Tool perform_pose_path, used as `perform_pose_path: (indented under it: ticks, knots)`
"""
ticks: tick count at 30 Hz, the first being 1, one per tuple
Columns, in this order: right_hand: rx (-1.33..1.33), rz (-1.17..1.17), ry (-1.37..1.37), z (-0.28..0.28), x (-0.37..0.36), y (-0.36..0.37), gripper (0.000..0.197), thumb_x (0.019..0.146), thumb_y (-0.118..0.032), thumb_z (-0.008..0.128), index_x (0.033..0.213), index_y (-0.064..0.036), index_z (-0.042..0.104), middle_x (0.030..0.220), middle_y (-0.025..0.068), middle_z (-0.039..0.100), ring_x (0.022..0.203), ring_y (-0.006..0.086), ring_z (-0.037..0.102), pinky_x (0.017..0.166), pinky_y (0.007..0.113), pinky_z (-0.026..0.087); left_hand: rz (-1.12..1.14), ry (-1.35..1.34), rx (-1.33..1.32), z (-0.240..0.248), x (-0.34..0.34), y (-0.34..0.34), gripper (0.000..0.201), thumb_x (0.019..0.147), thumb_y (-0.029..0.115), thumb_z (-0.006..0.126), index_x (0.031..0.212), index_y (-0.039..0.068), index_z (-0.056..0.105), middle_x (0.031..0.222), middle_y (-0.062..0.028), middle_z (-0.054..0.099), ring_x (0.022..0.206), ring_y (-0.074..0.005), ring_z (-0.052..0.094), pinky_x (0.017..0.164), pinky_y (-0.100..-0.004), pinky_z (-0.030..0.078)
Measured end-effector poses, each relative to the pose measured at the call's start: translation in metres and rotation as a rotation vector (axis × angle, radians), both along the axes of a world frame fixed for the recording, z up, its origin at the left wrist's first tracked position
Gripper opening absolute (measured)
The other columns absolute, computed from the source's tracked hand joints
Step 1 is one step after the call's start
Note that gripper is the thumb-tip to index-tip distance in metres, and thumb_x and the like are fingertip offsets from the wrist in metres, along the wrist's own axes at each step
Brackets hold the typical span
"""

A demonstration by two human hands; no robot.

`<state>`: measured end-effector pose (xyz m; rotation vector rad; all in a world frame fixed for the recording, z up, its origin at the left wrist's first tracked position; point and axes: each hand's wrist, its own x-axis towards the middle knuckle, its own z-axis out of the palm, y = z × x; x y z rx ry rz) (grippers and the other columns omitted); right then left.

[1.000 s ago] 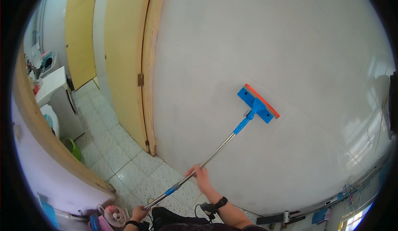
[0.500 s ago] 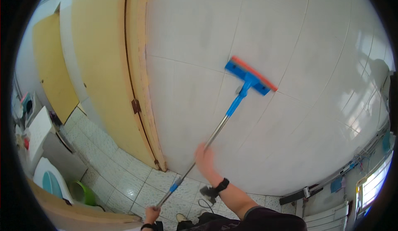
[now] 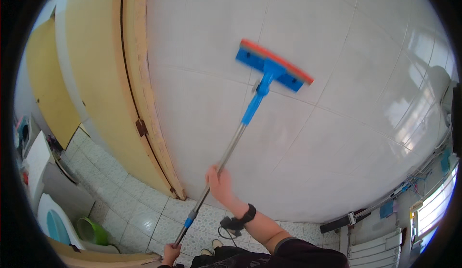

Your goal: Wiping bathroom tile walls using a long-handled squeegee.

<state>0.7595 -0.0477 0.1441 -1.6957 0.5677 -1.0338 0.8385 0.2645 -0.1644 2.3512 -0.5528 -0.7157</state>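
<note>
A long-handled squeegee (image 3: 272,68) with a blue head and a red-orange edge lies against the white tiled wall (image 3: 207,104). Its metal pole slants down toward me from the blue neck. Midway along that pole, my right hand (image 3: 220,183) is closed around it, slightly blurred; a black band sits on the wrist. Lower down, past a blue collar, my left hand (image 3: 171,253) grips the end of the pole near the bottom of the view.
A yellow door (image 3: 96,75) with its frame stands left of the wall. At lower left are a white toilet (image 3: 48,210) and a green bucket (image 3: 91,232). A window (image 3: 433,205) and a white radiator-like panel (image 3: 375,253) are at lower right.
The squeegee head has moved up and to the left along the wall. Both hands keep their hold on the pole, and the right hand has shifted left and slightly down in view.
</note>
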Motion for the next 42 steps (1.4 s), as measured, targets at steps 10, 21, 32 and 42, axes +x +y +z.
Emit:
perform_pose_path:
  ticks: [10, 21, 32, 42]
  knots:
    - [-0.037, 0.001, 0.259, -0.108, -0.006, 0.02, 0.029, 0.085, -0.026, 0.039, 0.071, -0.0006, 0.046, 0.056, 0.0182, 0.047, 0.053, 0.0355, 0.048, 0.047, 0.041, 0.035, 0.289, 0.633, 0.053, 0.007, -0.016, 0.04, 0.03, 0.081, 0.027, 0.043, 0.094, 0.003, 0.055, 0.091, -0.012, 0.056, 0.088, -0.0213, 0.051, 0.07, -0.0399, 0.041]
    - [-0.233, -0.122, 0.302, -0.076, 0.09, 0.053, 0.038, 0.084, -0.026, 0.042, 0.06, 0.0032, 0.048, 0.049, 0.0181, 0.048, 0.047, 0.0314, 0.05, 0.043, 0.039, 0.036, 0.229, 0.554, -0.039, -0.057, 0.03, 0.1, 0.03, 0.073, 0.031, 0.055, 0.074, 0.001, 0.055, 0.071, -0.0143, 0.052, 0.063, -0.0227, 0.051, 0.058, -0.0367, 0.041]
    - [-0.143, -0.041, 0.41, -0.023, 0.187, 0.072, 0.033, 0.082, -0.028, 0.043, 0.077, 0.004, 0.048, 0.063, 0.0227, 0.052, 0.061, 0.0389, 0.052, 0.053, 0.043, 0.04, 0.126, 0.164, -0.052, -0.003, 0.09, 0.09, 0.037, 0.064, 0.031, 0.063, 0.058, -0.005, 0.056, 0.046, -0.0182, 0.047, 0.045, -0.0212, 0.052, 0.047, -0.0375, 0.039]
    - [0.118, 0.086, 0.969, -0.254, 0.155, 0.126, 0.045, 0.08, -0.039, 0.04, 0.079, 0.0031, 0.054, 0.075, 0.0242, 0.056, 0.072, 0.0385, 0.054, 0.062, 0.045, 0.042, 0.142, 0.345, 0.255, -0.05, 0.0, 0.243, 0.039, 0.061, 0.037, 0.062, 0.057, -0.002, 0.058, 0.048, -0.0165, 0.052, 0.05, -0.0273, 0.056, 0.05, -0.0384, 0.043]
